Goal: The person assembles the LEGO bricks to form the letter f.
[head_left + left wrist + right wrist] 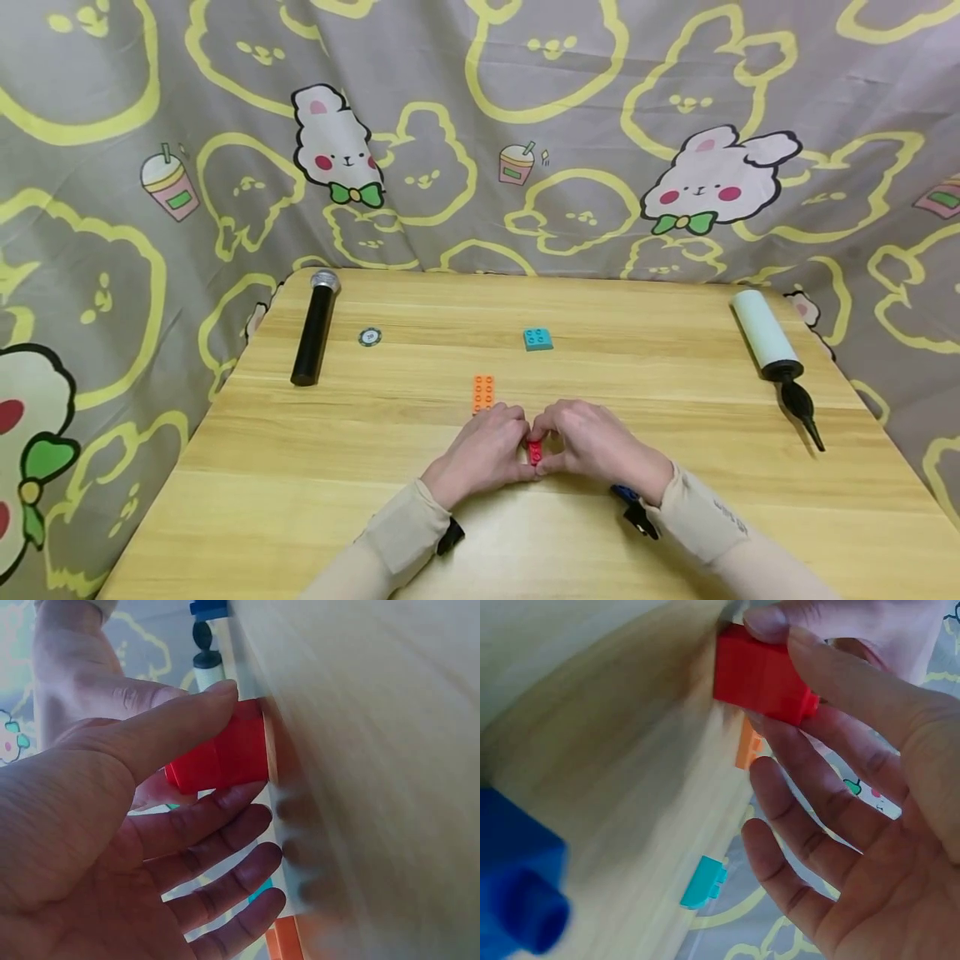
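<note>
A small red toy building brick (535, 452) is on the table at front centre, between both hands. My left hand (487, 450) pinches it from the left; in the left wrist view the thumb lies along one side of the red brick (229, 750) and the forefinger touches the other. From the right, my right hand (592, 442) pinches the same brick (757, 675) between thumb and fingers, its other fingers spread loosely. An orange brick (483, 392) with two rows of studs lies just beyond the left hand. Farther back sits a teal brick (537, 338).
A blue brick (517, 877) stands near my right wrist, partly hidden in the head view. At the back left lie a black microphone (315, 329) and a round chip (370, 336). A pale hand pump (767, 333) with a black nozzle lies at the right. A patterned curtain (480, 167) hangs behind the wooden table (262, 500).
</note>
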### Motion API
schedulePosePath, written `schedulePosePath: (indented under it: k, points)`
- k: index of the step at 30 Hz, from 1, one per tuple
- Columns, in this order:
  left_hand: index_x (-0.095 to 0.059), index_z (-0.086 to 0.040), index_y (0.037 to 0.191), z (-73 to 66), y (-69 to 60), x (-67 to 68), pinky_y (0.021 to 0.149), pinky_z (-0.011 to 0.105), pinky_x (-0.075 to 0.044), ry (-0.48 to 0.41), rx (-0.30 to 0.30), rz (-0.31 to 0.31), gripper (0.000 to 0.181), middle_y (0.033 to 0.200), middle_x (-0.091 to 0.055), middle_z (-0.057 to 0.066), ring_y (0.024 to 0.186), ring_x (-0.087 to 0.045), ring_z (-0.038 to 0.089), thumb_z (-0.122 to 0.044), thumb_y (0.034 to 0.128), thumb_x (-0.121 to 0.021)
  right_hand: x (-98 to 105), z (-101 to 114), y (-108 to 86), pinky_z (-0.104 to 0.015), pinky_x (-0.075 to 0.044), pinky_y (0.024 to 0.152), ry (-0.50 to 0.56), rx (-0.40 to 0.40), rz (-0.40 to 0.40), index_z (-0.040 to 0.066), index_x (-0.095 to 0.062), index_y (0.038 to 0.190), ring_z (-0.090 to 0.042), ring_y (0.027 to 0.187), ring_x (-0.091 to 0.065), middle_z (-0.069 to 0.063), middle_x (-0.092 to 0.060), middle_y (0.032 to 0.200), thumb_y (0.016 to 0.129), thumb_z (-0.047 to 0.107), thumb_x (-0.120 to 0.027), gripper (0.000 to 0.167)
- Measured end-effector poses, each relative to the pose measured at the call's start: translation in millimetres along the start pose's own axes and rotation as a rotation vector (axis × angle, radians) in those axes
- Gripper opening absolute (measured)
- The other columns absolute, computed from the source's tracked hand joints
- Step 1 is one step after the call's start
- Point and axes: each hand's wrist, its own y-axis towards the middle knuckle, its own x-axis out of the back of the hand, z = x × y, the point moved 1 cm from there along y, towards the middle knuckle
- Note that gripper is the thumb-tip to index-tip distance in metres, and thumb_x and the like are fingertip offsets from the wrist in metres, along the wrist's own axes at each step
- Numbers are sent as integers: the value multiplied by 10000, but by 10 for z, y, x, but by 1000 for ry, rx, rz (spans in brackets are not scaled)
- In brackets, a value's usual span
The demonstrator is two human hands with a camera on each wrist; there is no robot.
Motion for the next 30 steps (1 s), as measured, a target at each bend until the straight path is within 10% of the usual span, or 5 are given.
schedulePosePath:
  k: [9,14,30]
  points:
    - [-647,-168,794,-25,-14,-4,618,217,-368,7,-9,29,381,791,-505,-97,706,-445,95,-492,726,-838,280,-162,265,-331,-519,739,148,84,135,153,-723,994,-157,845,-637,77,-692,955,737,195,-874,300]
    - [-678,-167,807,-50,-36,-11,658,219,-393,14,-7,40,388,817,-535,-106,742,-471,93,-505,713,-845,426,-196,560,-323,-514,748,45,138,127,124,-699,1112,-199,872,-655,12,-685,1068,739,73,-853,407]
    - [-680,-153,827,-54,-54,27,715,243,-421,59,-18,13,414,831,-513,-86,808,-497,111,-526,725,-828,21,-266,1175,-337,-460,941,-123,250,247,239,-671,1282,-141,1212,-545,76,-608,1301,772,-123,-663,625]
